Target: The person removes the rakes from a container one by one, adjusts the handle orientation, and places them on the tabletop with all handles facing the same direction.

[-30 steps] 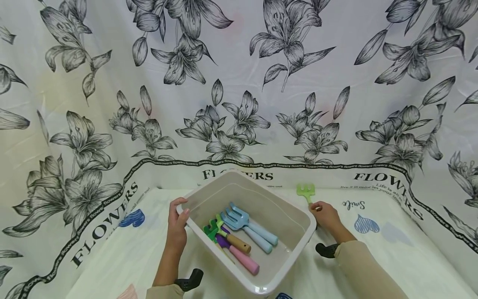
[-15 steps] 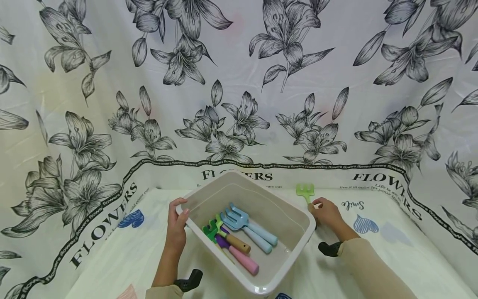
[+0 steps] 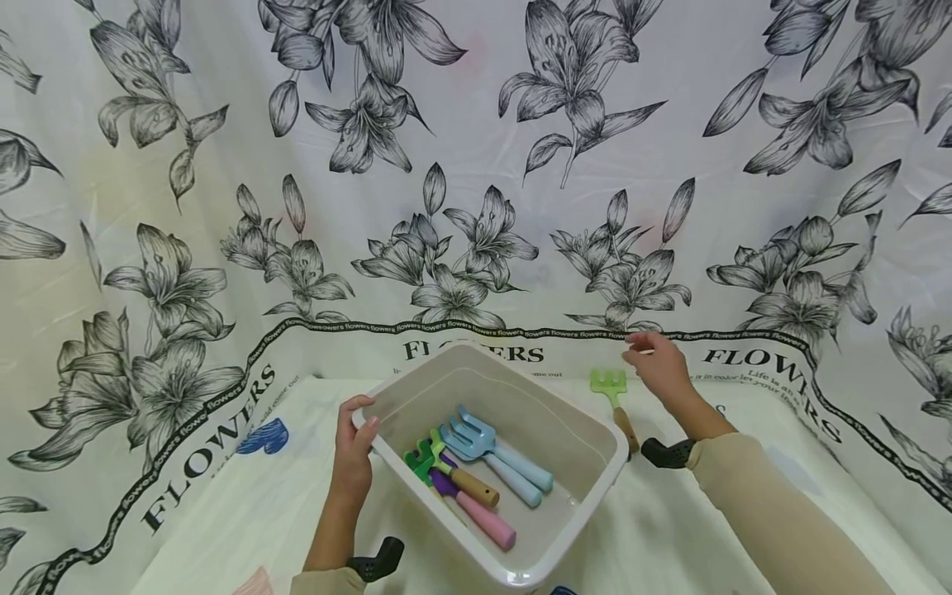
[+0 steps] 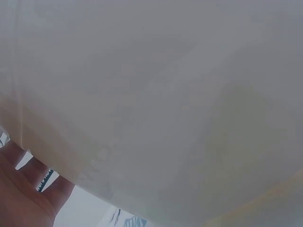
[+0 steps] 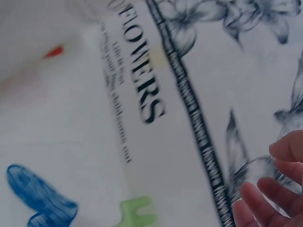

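Moves the right hand [image 3: 660, 368] off the green fork [image 3: 616, 403], farther out past the tines

Lies now on the pale cloth [image 3: 290, 479], just inward of the right hand and slightly nearer the person, with tines facing away and the wooden handle [image 3: 625, 426] free of fingers. Ends close beside the tub [image 3: 476, 372]; cannot tell whether touching. Looks light and stiff, probably plastic at the tines and smooth at the wood, with little risk of breaking. Best taken at mid-handle, from the right hand's side, clear of the rim.

Holds nothing with the right hand, with fingers loosely bent. Grips a corner of the tub with the left hand [image 3: 353, 446], well apart from the right, with thumb and fingers at the rim. Seems rigid too, perhaps slick along the walls, so safest held by that lip. Contains, between the two hands, a jumble of blue, green, purple and pink tools [image 3: 473, 484]. Faces, beyond both hands, a flower-printed curtain [image 3: 476, 132].
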The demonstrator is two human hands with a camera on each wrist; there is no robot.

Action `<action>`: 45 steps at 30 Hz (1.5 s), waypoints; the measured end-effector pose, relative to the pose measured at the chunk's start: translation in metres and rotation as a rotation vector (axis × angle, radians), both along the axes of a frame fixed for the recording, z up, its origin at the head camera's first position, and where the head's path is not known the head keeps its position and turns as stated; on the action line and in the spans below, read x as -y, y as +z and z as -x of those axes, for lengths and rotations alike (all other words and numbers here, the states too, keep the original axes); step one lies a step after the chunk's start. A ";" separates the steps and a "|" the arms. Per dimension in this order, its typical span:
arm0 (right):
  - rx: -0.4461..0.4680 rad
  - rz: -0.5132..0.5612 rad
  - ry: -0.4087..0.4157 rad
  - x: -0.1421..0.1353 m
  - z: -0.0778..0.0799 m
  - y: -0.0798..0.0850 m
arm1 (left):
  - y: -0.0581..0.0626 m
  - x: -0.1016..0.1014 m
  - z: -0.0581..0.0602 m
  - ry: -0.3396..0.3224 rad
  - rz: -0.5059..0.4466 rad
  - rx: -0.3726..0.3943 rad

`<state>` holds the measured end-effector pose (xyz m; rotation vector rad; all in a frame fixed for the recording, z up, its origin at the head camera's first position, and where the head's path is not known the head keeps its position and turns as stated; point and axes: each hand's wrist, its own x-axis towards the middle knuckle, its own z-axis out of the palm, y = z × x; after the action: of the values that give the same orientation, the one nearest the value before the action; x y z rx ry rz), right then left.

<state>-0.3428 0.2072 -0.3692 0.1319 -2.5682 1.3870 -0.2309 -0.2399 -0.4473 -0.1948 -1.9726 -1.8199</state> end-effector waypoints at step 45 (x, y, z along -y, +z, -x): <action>0.027 0.054 0.644 0.189 -0.020 0.062 | -0.001 0.001 0.003 0.006 0.002 -0.025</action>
<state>-0.3230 0.0186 -0.3077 1.0101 -2.6168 1.6479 -0.2340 -0.2405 -0.4486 -0.2113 -1.9564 -1.8031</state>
